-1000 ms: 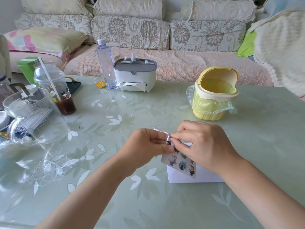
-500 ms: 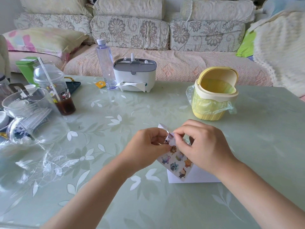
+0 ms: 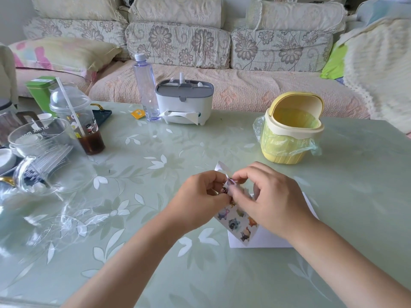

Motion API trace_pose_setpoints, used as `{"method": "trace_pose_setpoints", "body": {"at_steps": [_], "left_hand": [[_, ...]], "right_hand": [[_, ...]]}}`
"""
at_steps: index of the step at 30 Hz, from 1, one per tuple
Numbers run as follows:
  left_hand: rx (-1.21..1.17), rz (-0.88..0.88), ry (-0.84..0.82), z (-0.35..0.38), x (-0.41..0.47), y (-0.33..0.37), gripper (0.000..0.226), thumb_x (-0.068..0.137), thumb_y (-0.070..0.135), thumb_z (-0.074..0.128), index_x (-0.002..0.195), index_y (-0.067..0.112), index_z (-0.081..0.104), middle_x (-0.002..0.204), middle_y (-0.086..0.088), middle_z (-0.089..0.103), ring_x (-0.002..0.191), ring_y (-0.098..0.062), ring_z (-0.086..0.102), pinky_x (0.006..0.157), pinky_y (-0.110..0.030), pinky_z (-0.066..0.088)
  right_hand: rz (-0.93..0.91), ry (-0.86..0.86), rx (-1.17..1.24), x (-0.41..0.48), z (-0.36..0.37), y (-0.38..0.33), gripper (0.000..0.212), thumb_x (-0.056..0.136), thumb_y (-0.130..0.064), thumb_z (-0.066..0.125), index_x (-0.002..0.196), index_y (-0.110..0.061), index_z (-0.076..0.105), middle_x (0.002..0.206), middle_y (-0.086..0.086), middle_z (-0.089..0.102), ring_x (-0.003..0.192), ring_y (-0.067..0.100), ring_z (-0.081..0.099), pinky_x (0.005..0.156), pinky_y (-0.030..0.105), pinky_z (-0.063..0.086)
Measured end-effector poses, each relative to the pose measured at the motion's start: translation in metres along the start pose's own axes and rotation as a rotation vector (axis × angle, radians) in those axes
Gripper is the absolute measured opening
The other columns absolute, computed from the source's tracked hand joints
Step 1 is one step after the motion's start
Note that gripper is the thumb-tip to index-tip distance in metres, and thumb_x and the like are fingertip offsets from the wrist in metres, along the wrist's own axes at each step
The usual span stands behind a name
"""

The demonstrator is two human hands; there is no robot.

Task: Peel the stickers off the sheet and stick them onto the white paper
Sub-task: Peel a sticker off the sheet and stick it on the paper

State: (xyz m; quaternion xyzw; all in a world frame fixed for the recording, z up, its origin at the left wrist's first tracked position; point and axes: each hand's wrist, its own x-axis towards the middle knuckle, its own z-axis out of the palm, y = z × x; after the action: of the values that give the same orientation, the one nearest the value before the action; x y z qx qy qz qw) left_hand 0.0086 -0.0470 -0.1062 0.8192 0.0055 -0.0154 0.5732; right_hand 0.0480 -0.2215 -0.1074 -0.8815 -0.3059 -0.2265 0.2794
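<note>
Head: left hand (image 3: pixel 198 202), right hand (image 3: pixel 274 202) pinch sticker sheet (image 3: pixel 234 222).

This is a living room in a home. A long sofa (image 3: pixel 178 70) with flower-pattern cushions fills the top of the frame. In front of it is a low green table (image 3: pixel 133 218) holding a tissue box (image 3: pixel 184 103), a water bottle (image 3: pixel 145 87) and a small yellow trash bin (image 3: pixel 291 130).

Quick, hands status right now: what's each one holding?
Left hand: closed, pinching the sticker sheet near its top.
Right hand: closed, pinching the same sheet's top edge; whether a sticker is lifted cannot be told.
</note>
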Motion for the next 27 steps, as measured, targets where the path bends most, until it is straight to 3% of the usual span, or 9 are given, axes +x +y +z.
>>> {"method": "trace_pose_setpoints", "body": {"at_steps": [3,7,10,14,17,20,22,24,27], "left_hand": [[-0.012,0.032,0.016,0.0,0.002,-0.002,0.016,0.086,0.01,0.068,0.097,0.022,0.069,0.079,0.01,0.063,0.065,-0.012,0.049,0.063,-0.024,0.041],[0.045,0.066,0.036,0.002,0.003,-0.003,0.018,0.086,0.012,0.071,0.098,0.023,0.066,0.066,0.024,0.055,0.061,-0.01,0.046,0.059,-0.02,0.04],[-0.005,0.082,0.046,0.008,0.001,-0.002,0.019,0.086,0.012,0.072,0.099,0.023,0.065,0.067,0.022,0.059,0.058,-0.008,0.046,0.057,-0.018,0.04],[-0.047,0.102,0.025,0.011,-0.001,0.001,0.015,0.085,0.013,0.072,0.095,0.02,0.063,0.068,0.022,0.058,0.06,-0.013,0.044,0.06,-0.026,0.04],[-0.073,0.057,-0.043,0.0,-0.005,0.008,0.014,0.081,0.031,0.065,0.091,0.02,0.065,0.076,0.014,0.065,0.062,-0.018,0.056,0.063,-0.034,0.046],[0.082,0.0,0.204,-0.016,-0.003,0.01,0.045,0.074,0.055,0.051,0.085,0.015,0.066,0.076,0.002,0.07,0.065,-0.02,0.063,0.067,-0.042,0.053],[0.019,-0.042,0.347,-0.025,0.001,0.008,0.056,0.07,0.064,0.054,0.087,0.012,0.066,0.078,-0.004,0.068,0.068,-0.018,0.062,0.069,-0.043,0.052],[-0.172,-0.105,0.218,-0.026,0.001,0.011,0.048,0.073,0.059,0.062,0.092,0.015,0.071,0.083,0.001,0.071,0.073,-0.013,0.064,0.07,-0.035,0.049],[-0.166,-0.121,0.004,-0.015,-0.002,0.012,0.02,0.085,0.035,0.075,0.098,0.021,0.072,0.082,0.004,0.073,0.072,-0.008,0.063,0.069,-0.024,0.043]], "right_hand": [[-0.138,0.086,-0.106,-0.001,0.001,0.002,0.014,0.086,-0.037,0.073,0.094,-0.026,0.078,0.085,-0.013,0.07,0.056,0.006,0.05,0.048,0.022,0.042],[-0.083,0.147,-0.047,0.002,0.0,0.004,0.006,0.087,-0.028,0.074,0.082,-0.027,0.078,0.076,-0.012,0.068,0.056,0.007,0.051,0.047,0.027,0.045],[-0.165,0.229,-0.241,0.002,0.003,0.001,0.015,0.088,-0.024,0.066,0.073,-0.021,0.069,0.068,-0.006,0.062,0.051,0.019,0.053,0.042,0.029,0.039],[-0.133,0.247,-0.236,0.003,0.005,-0.001,0.013,0.09,-0.024,0.062,0.082,-0.02,0.071,0.071,-0.004,0.063,0.055,0.021,0.059,0.042,0.029,0.041],[-0.276,0.235,-0.258,0.003,0.003,0.006,0.013,0.093,-0.02,0.066,0.085,-0.019,0.076,0.071,-0.002,0.063,0.057,0.023,0.059,0.044,0.032,0.043],[-0.355,0.224,-0.35,0.005,-0.001,0.013,0.011,0.092,-0.016,0.069,0.083,-0.016,0.074,0.072,-0.001,0.059,0.058,0.024,0.053,0.046,0.032,0.039],[-0.407,0.232,-0.402,0.006,-0.003,0.012,0.009,0.089,-0.01,0.069,0.083,-0.015,0.074,0.074,-0.001,0.059,0.059,0.023,0.052,0.047,0.033,0.038],[-0.465,0.247,-0.425,0.005,-0.004,0.009,0.01,0.085,-0.005,0.069,0.082,-0.014,0.073,0.074,0.0,0.059,0.061,0.024,0.051,0.048,0.035,0.039],[-0.492,0.278,-0.375,0.004,-0.004,0.005,0.012,0.088,-0.006,0.067,0.081,-0.014,0.074,0.074,0.001,0.061,0.059,0.025,0.05,0.048,0.037,0.041]]}}
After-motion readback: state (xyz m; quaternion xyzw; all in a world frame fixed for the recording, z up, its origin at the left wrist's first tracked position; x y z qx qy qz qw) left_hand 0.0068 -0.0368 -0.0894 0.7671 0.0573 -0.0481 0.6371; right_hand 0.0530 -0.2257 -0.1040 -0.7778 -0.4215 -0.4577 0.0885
